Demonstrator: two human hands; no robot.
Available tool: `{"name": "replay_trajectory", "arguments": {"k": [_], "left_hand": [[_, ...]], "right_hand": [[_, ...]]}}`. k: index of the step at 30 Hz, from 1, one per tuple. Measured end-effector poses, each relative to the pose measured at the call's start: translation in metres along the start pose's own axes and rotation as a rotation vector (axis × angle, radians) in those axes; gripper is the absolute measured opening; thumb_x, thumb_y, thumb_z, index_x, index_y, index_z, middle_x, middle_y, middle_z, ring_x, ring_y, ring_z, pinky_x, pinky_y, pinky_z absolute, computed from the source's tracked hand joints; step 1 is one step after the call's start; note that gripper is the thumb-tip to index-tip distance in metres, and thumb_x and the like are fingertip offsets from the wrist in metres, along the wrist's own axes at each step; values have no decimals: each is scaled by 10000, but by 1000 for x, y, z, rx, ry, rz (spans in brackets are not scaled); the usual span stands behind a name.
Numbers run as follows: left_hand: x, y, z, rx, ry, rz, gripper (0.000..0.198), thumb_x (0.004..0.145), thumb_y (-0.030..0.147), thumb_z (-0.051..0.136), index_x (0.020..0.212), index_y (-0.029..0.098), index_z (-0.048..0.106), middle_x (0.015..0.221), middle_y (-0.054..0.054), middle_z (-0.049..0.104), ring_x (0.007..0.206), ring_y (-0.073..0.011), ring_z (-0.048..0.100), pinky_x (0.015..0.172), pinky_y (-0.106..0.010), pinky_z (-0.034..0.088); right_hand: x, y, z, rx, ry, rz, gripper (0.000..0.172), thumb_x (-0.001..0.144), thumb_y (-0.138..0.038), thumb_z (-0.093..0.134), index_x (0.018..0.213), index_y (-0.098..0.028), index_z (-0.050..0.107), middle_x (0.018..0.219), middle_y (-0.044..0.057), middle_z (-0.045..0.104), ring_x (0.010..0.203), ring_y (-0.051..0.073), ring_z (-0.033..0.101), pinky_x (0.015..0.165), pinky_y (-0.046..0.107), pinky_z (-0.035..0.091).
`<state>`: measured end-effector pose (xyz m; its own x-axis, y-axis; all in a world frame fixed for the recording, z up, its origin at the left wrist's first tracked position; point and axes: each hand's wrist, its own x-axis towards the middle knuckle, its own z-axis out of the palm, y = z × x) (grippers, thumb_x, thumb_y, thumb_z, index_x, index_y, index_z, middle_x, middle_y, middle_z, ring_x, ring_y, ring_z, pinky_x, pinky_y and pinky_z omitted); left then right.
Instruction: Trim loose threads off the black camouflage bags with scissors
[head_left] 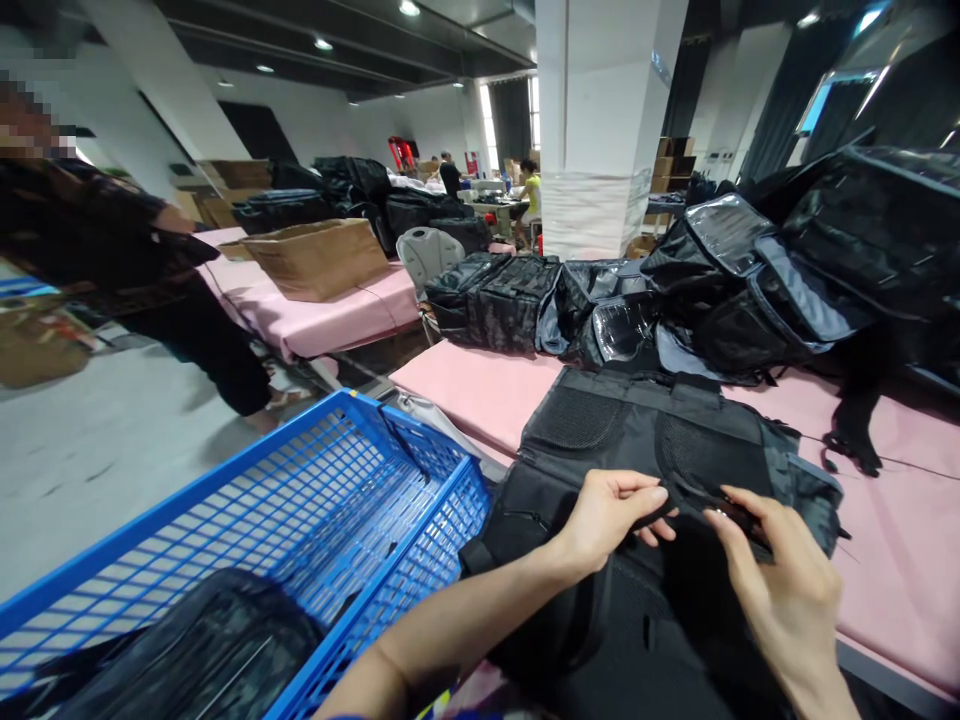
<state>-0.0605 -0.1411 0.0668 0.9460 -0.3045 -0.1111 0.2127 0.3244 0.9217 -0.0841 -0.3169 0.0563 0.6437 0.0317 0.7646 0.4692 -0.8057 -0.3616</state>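
Observation:
A black backpack (577, 430) lies with its padded mesh back panel facing up, in front of me on a pink-covered table. Above its middle, my left hand (611, 515) pinches a black strap (660, 505) between thumb and fingers. To the right, my right hand (787, 570) is closed, thumb and index finger near each other over the same strap area. Dark material shows between those right fingers, but its exact kind is hard to make out against the black bag.
At my left stands a blue plastic crate (352, 400) with a dark camouflage bag (202, 650) inside. More black bags (517, 300) are piled along the table's back and right. A cardboard box (319, 260) sits on another pink table. A person (112, 230) stands at left.

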Motion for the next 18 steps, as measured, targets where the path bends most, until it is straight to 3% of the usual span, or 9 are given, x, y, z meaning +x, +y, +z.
{"name": "replay_trajectory", "arguments": {"k": [4, 18], "left_hand": [[-1, 1, 3, -19, 7, -9, 443, 617, 483, 732, 736, 63, 662, 639, -55, 630, 530, -116, 596, 470, -191, 421], [-1, -1, 4, -110, -14, -90, 449, 594, 471, 753, 749, 63, 647, 699, -59, 636, 537, -116, 600, 462, -195, 428]], "right_hand": [[-5, -4, -4, -131, 60, -213, 241, 800, -157, 648, 1038, -178, 615, 896, 57, 680, 752, 166, 607, 733, 296, 459], [-10, -1, 0, -133, 81, -251, 268, 776, -111, 654, 1036, -165, 613, 873, 61, 680, 741, 170, 607, 713, 286, 464]]}}
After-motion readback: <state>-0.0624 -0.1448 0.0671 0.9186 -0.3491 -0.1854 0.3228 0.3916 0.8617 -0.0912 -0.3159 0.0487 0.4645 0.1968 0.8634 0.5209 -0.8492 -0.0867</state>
